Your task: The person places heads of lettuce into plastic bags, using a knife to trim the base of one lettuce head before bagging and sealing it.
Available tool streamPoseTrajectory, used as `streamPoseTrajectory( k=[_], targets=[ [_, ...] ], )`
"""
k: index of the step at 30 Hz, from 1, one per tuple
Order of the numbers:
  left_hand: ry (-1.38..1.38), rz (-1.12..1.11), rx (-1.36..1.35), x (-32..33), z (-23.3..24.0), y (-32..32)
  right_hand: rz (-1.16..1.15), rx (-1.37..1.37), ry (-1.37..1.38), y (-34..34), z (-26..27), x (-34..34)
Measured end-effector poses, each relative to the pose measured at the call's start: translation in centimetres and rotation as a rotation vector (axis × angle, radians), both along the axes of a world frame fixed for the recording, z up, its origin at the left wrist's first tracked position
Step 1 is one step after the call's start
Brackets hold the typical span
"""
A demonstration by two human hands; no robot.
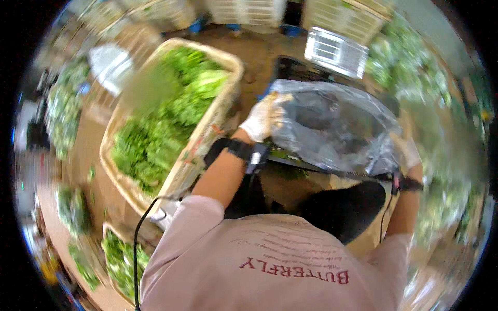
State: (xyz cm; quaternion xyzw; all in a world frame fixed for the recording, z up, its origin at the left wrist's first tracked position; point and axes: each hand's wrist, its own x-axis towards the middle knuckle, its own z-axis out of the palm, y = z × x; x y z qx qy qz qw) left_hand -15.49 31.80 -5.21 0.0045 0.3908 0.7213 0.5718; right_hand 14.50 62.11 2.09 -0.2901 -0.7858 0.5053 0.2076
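A clear plastic bag (330,124) is spread wide, its mouth facing up in front of my lap. My left hand (266,114), in a pale work glove, grips the bag's rim on the left. On the far side of the opening, my gloved right hand (406,145) holds the right rim, partly blurred. Beneath the bag shows a dark surface (291,157) strewn with small leaf scraps. To the left stands a large cream plastic crate (229,97) holding green leafy lettuce (155,136).
A silver-white box or scale (336,52) sits beyond the bag. Bagged greens are piled along the right (412,66) and at the far left (64,109). A smaller crate of greens (124,264) stands at lower left. Stacked cream crates (245,11) line the back. A black cable (136,241) hangs at my left.
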Motion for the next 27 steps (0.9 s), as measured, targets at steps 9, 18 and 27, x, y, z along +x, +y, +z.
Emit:
streamPoseTrajectory(
  k=[9, 18, 27],
  targets=[
    [1.273, 0.05, -0.565, -7.0, 2.8, -4.9, -0.208, -0.123, -0.252, 0.1, -4.8, 1.2],
    [1.807, -0.316, -0.895, -22.7, -3.3, -9.5, -0.303, -0.157, -0.152, -4.9, -1.6, -1.1],
    [1.724, -0.321, -1.002, -20.6, -3.7, -11.6, -0.214, -0.215, -0.001, -5.9, -5.2, -3.5]
  ],
)
